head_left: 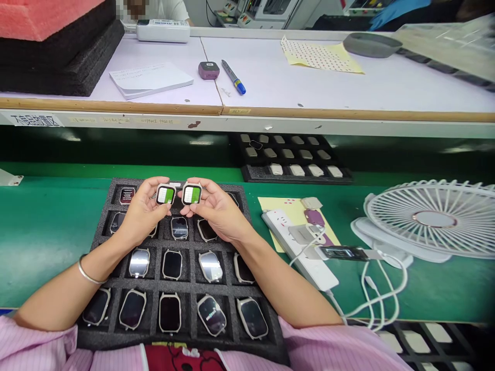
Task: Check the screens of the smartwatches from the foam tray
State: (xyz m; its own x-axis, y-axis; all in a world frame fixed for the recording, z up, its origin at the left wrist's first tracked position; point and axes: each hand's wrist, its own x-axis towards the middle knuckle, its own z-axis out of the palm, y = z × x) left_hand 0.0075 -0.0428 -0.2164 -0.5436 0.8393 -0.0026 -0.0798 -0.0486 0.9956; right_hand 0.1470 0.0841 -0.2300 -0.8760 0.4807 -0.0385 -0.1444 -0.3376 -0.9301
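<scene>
Broad green work surface (46,226) first, with a white round-grilled desk fan (429,219) lying to the right and a white power strip (297,252) with plugged cables beside it. Nearer, close against the body, a black foam tray (185,284) of square pockets, nearly every visible pocket filled with a dark-screened, pale-cased watch body without strap. Above the tray's far rows, both hands raised side by side, almost touching. On the one side the left hand (141,214), silver bangle (87,273) on its wrist, curled half closed and pinching by the edges a square smartwatch body with a lit green-and-white screen (165,195). On the other the right hand (218,211), likewise half closed, thumb and fingertips clamped on the edges of a second lit smartwatch body (192,194) with the same green-and-white display. Both lit pieces tilted toward the face, just apart from each other, clear of the foam. By the look of it, a screen check in hand: two units woken and compared at once, the rest in the tray dark. Next move, judged from this alone: probably a return to free pockets in the far rows, partly hidden under the hands, calling for a grip kept on the case edges, glass upward, and a separate lowering of each hand without knocking a neighbour
</scene>
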